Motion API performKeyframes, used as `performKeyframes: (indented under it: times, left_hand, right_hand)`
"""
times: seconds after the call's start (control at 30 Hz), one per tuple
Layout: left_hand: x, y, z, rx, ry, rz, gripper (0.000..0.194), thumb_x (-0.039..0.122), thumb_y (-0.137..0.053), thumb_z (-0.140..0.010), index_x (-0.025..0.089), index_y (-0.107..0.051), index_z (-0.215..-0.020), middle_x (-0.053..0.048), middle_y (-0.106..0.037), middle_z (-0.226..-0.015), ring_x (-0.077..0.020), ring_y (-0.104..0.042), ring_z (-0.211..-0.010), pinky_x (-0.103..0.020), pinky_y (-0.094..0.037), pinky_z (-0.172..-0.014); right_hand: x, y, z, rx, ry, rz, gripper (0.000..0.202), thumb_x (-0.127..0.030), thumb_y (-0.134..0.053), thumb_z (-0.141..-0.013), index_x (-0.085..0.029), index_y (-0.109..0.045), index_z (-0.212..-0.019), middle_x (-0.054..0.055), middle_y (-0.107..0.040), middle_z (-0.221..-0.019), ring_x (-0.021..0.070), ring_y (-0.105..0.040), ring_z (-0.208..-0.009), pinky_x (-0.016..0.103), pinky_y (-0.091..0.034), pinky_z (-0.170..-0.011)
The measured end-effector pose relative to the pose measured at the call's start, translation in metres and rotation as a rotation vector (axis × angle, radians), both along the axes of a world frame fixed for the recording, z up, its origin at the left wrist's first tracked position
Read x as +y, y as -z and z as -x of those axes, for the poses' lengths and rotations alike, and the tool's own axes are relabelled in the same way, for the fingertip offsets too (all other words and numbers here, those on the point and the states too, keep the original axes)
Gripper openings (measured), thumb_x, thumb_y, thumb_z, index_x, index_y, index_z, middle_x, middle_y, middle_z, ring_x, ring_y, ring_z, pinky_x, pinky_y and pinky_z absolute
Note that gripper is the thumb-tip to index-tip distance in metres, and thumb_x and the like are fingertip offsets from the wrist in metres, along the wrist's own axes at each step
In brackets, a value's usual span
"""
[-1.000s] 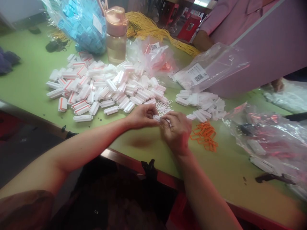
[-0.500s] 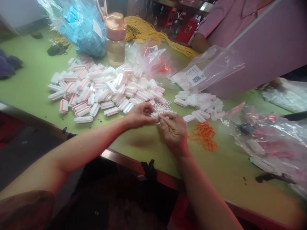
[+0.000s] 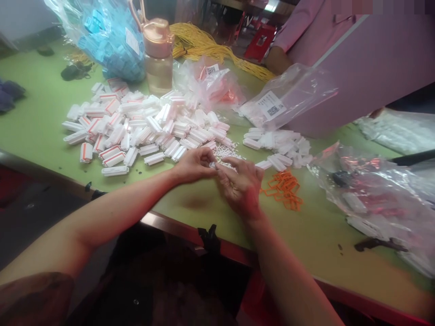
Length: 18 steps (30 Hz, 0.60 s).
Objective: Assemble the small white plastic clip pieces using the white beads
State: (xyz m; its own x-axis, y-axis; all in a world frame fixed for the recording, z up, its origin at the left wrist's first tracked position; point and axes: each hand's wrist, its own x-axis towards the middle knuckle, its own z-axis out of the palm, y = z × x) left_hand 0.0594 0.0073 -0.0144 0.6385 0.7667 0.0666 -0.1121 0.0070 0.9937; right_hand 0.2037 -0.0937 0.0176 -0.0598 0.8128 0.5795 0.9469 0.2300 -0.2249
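Note:
My left hand [image 3: 194,164] is closed around a small white plastic piece [image 3: 212,165], pinched at the fingertips and mostly hidden by them. My right hand [image 3: 240,183] meets it from the right, its thumb tip at the end of that piece and its index finger stretched out apart from the thumb. Just beyond my fingers lies a scatter of tiny white pegs [image 3: 228,150]. Left of and behind my hands spreads a large pile of white plastic blocks [image 3: 136,122], some with orange edging. Beside my right hand are thin orange frames [image 3: 283,190].
More white pieces [image 3: 280,145] lie behind the orange frames. Clear bags [image 3: 285,97] and a bag of blue parts [image 3: 112,50] stand farther back, with a bottle [image 3: 158,59] and yellow cords [image 3: 204,43]. At right lies another plastic bag [image 3: 374,194]. A person's sleeve [image 3: 299,27] shows behind a panel.
My right thumb and index finger have parted from their pinch at the white piece. My left hand keeps its hold. The whole view has shifted slightly.

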Motion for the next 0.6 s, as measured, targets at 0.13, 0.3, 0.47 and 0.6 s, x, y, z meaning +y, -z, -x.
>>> performKeyframes:
  times: [0.13, 0.3, 0.47, 0.6]
  left_hand:
    - [0.002, -0.001, -0.003, -0.065, -0.027, 0.025, 0.039, 0.033, -0.082, -0.06, 0.016, -0.054, -0.08, 0.003, -0.059, -0.064, -0.0069, -0.054, -0.058, -0.02, -0.04, -0.055]
    - [0.006, -0.002, -0.004, -0.058, -0.174, 0.03, 0.044, 0.038, -0.084, -0.058, 0.017, -0.052, -0.079, 0.006, -0.052, -0.062, -0.0041, -0.047, -0.054, -0.019, -0.038, -0.054]
    - [0.006, -0.002, -0.004, -0.022, -0.2, -0.014, 0.046, 0.042, -0.084, -0.058, 0.016, -0.053, -0.081, 0.005, -0.053, -0.068, -0.004, -0.046, -0.054, -0.02, -0.038, -0.054]
    - [0.005, -0.004, -0.005, -0.021, -0.174, -0.025, 0.044, 0.039, -0.083, -0.059, 0.017, -0.052, -0.08, 0.006, -0.052, -0.066, -0.0044, -0.046, -0.055, -0.019, -0.038, -0.054]
  right_hand:
    - [0.003, -0.004, -0.019, 0.309, 0.021, 0.02, 0.03, -0.039, -0.046, -0.096, -0.025, -0.073, -0.102, 0.006, -0.069, -0.106, 0.0206, -0.061, -0.096, 0.038, -0.043, -0.083]
    - [0.004, -0.005, -0.043, 0.241, 0.097, 0.274, 0.02, -0.037, -0.06, -0.087, -0.024, -0.071, -0.078, 0.004, -0.07, -0.083, 0.0205, -0.061, -0.083, 0.035, -0.04, -0.073]
    - [0.001, -0.003, -0.034, -0.013, 0.074, 0.432, 0.015, -0.03, -0.06, -0.086, -0.024, -0.068, -0.076, 0.002, -0.069, -0.084, 0.0204, -0.058, -0.086, 0.036, -0.03, -0.075]
    - [0.0, -0.003, -0.027, -0.132, 0.089, 0.405, 0.016, -0.027, -0.057, -0.088, -0.021, -0.063, -0.075, 0.004, -0.067, -0.083, 0.0201, -0.056, -0.084, 0.036, -0.026, -0.074]
